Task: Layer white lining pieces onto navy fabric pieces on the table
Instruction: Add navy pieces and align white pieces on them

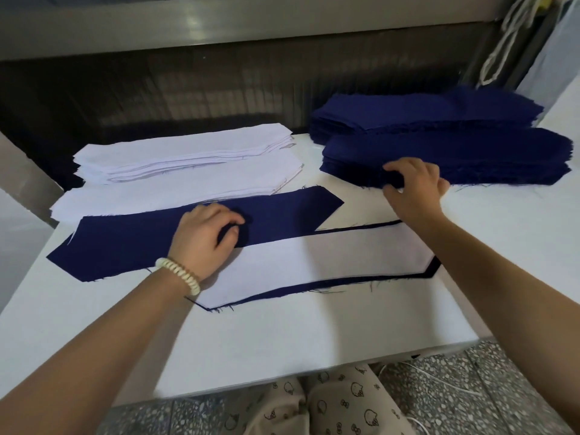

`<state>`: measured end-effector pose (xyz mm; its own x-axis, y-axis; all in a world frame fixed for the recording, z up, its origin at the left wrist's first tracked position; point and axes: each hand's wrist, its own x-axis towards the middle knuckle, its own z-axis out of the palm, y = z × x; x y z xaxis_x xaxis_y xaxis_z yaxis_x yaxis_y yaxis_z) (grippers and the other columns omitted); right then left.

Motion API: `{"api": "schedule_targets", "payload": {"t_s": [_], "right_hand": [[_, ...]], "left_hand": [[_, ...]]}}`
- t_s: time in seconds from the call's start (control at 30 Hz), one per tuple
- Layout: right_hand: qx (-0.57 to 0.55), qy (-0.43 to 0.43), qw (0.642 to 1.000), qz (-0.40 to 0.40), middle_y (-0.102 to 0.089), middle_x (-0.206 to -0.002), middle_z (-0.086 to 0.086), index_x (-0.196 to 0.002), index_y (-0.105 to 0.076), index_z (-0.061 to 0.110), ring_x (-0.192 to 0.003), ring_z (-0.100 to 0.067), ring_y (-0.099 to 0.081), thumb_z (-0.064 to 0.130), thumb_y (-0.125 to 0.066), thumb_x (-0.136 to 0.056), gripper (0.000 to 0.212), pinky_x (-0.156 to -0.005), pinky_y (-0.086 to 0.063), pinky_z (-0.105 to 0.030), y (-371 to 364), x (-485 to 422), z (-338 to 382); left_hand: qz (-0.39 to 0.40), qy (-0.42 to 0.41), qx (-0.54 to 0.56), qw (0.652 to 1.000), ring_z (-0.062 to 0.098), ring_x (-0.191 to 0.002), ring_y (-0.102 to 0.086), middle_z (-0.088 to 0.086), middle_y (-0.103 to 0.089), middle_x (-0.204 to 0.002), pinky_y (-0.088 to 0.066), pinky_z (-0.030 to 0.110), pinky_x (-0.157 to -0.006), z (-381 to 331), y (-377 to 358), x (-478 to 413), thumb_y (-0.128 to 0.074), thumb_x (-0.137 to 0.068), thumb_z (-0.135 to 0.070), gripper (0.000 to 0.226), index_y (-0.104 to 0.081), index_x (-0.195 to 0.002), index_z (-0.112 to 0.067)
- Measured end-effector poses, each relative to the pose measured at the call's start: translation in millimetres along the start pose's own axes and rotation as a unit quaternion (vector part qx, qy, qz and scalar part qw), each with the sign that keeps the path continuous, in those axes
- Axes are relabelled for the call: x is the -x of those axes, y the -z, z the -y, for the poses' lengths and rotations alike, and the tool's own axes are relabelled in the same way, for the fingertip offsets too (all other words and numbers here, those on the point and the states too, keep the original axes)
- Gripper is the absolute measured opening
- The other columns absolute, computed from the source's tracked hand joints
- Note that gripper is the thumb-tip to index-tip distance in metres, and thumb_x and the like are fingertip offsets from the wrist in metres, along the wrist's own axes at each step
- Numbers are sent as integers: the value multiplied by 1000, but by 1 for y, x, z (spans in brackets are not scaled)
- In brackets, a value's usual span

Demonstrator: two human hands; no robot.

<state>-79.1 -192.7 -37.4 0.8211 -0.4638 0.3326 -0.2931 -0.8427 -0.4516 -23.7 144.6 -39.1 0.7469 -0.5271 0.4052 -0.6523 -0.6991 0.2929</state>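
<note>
Navy piece [125,243] lies under the left hand [204,237], seemingly pinching it; right hand [414,186] grips the near navy stack [470,158].

A person's left hand [205,240] pinches a navy piece [125,243] as the right hand [414,183] grips a navy stack [470,155]; white lining stacks [188,171] lie beyond the left hand

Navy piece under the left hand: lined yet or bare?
Bare. The navy piece lies flat with no white on it; the left hand touches it.
</note>
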Motion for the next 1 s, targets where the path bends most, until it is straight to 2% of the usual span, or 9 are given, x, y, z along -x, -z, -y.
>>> {"api": "schedule_targets", "payload": {"t_s": [0.1,0.2,0.27,0.4,0.47,0.57,0.73,0.9,1.0], "right_hand": [[73,25,995,57,-38,-144,0,-138,-43,22,-132,-26,-25,28,-52,-92,47,-102,-20,-40,-6,-24,6],[136,28,985,107,-34,-147,0,-141,-38,22,-132,-28,-25,35,-48,-94,50,-104,-21,-43,-8,-41,7],[158,19,979,124,-37,-146,-1,-140,-40,24,-129,-29,-30,35,-47,-95,46,-102,-22,-43,-8,-50,6],[150,3,983,105,-51,-132,0,-128,-55,30,-117,-29,-41,28,-44,-96,33,-98,-21,-41,-5,-61,5],[162,8,981,108,-57,-122,-1,-121,-60,30,-112,-29,-44,31,-46,-96,29,-98,-21,-42,-3,-65,6],[195,34,972,124,-57,-116,-2,-118,-60,29,-110,-28,-46,39,-52,-92,29,-98,-22,-43,-1,-71,6],[190,60,974,103,-60,-105,-1,-104,-66,25,-93,-23,-46,32,-48,-95,21,-87,-22,-38,-4,-78,2],[155,66,981,92,-60,-102,-2,-109,-64,25,-83,-20,-39,19,-40,-98,27,-78,-18,-34,-6,-84,-3],[147,57,983,96,-62,-100,-2,-105,-64,23,-82,-20,-43,21,-43,-97,22,-77,-19,-33,-5,-88,-2]], "left_hand": [[24,-14,-1,1000,32,-97,-54,6,-65,-103,-32,38,-89,-19,-19,-33,-43,-87,-27,34,-70,-101,-12],[28,-1,14,1000,26,-103,-51,2,-63,-107,-27,32,-90,-35,-37,-66,-51,-91,-18,21,-67,-104,-18],[27,22,35,999,23,-104,-50,0,-62,-108,-25,29,-90,-46,-48,-85,-50,-91,-16,21,-67,-103,-20],[46,37,25,998,24,-109,-48,2,-59,-114,-27,32,-94,-67,-69,-115,-47,-92,-18,23,-64,-107,-22],[50,34,19,998,25,-111,-47,2,-58,-117,-28,33,-95,-77,-78,-127,-46,-94,-20,25,-62,-112,-22],[55,31,8,998,26,-114,-44,4,-55,-122,-28,35,-96,-92,-90,-145,-46,-95,-23,30,-56,-123,-23],[67,24,-30,997,28,-116,-42,4,-51,-128,-29,35,-95,-114,-107,-166,-45,-95,-29,39,-45,-135,-26],[37,0,-20,999,26,-110,-47,4,-57,-117,-29,32,-92,-125,-114,-179,-45,-97,-30,34,-54,-129,-25],[30,-24,-12,999,26,-103,-51,5,-59,-108,-29,31,-87,-131,-112,-186,-46,-97,-28,29,-62,-120,-24]]}}
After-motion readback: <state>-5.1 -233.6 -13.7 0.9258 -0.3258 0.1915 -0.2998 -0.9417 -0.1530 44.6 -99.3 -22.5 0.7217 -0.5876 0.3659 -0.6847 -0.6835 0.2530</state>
